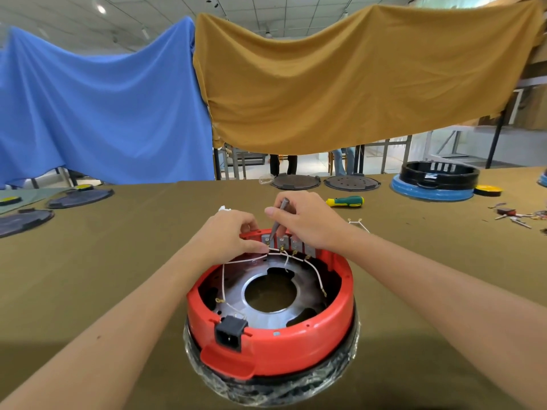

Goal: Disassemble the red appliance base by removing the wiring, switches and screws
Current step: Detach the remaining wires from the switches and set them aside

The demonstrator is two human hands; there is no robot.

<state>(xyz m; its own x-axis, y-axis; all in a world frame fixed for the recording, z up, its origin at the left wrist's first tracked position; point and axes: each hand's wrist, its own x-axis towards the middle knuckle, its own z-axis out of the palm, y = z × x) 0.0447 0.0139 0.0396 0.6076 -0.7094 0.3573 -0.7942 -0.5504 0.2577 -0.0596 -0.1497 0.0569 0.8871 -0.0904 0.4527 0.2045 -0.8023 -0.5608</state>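
Head view: the left hand (233, 232) pinches a white wire (251, 259) at the row of grey switches (291, 243), while the right hand (305, 221) beside it grips a slim grey tool (278, 218), tip down at those switches. Both work at the far rim of the red appliance base (284, 338), which sits below and nearer than the hands. Beyond the right hand lies a green-and-yellow screwdriver (346, 201).

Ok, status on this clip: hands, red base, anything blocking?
Left hand pinches white wire at the switch row. Right hand holds grey metal tool, tip down on switches. Round red plastic appliance base still wired. Nothing blocking.
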